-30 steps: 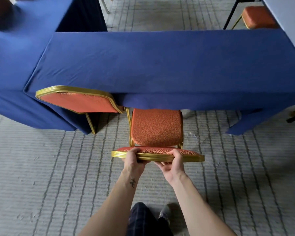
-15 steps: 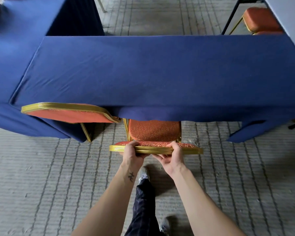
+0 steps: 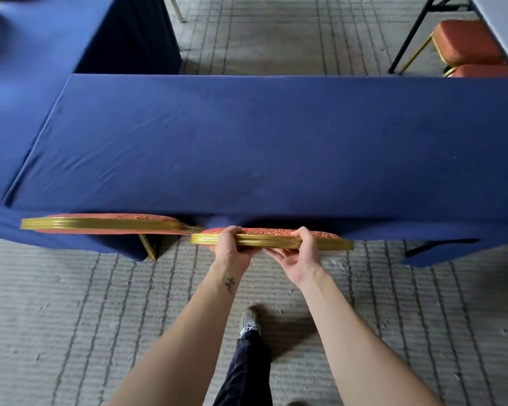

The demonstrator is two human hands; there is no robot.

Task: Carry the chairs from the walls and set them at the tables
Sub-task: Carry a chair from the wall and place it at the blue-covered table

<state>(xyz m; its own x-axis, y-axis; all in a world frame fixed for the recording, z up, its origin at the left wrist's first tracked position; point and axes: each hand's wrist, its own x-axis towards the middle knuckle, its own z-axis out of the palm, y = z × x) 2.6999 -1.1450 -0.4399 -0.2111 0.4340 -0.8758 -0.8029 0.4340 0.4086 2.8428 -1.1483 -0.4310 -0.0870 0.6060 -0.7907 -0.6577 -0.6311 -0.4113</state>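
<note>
Reaches forward with left arm (image 3: 188, 332) and right arm (image 3: 352, 332), both bare. Grips top rail of chair back (image 3: 329, 244) with left hand (image 3: 232, 252), palm down, fingers curled over far edge. Holds same rail with right hand (image 3: 299, 260) just beside, thumb over top, fingers beneath.

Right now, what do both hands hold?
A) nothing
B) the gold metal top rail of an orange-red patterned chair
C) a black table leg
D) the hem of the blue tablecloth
B: the left hand and the right hand both curl round the gold metal top rail of the orange-red patterned chair, whose seat is hidden under the blue-clothed table.
</note>
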